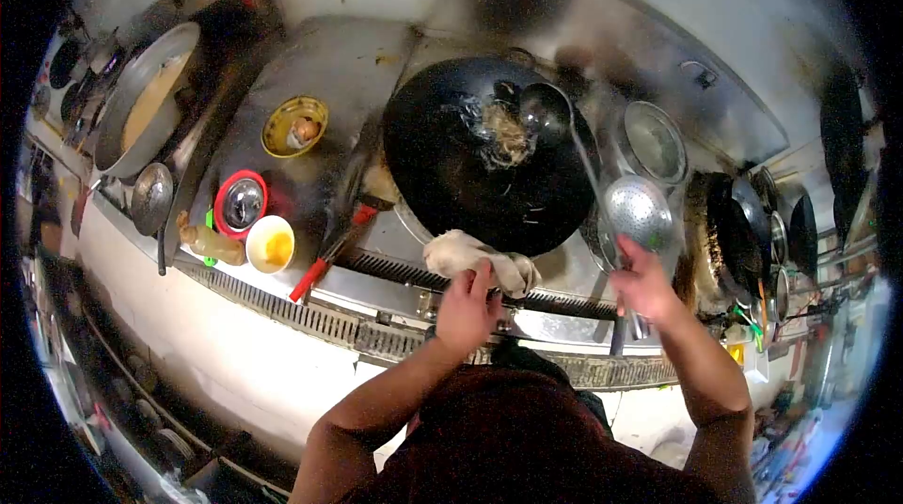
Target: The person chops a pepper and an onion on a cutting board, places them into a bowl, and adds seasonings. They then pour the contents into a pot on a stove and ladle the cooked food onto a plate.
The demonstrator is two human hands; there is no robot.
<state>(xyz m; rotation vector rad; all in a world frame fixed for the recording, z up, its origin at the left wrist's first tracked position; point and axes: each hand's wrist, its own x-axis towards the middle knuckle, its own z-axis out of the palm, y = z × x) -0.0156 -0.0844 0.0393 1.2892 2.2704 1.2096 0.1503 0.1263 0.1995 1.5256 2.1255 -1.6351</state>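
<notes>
So the biggest thing here is the stainless steel cooking counter, and set into it is a huge round black wok, right in front of the person. Over on the left there's a big grey metal pan with something tan in it. Next size down, a long-handled metal ladle: its bowl is in the wok, and the right hand has its fingers wrapped around the handle. Then an off-white bunched cloth at the wok's near rim. The left hand has bent fingers touching it, can't tell if they're really pinching. Beyond the wok's right side sits a round perforated metal skimmer. Smaller still, a tan and dark clump of food is in the wok beside the ladle's bowl.
</notes>
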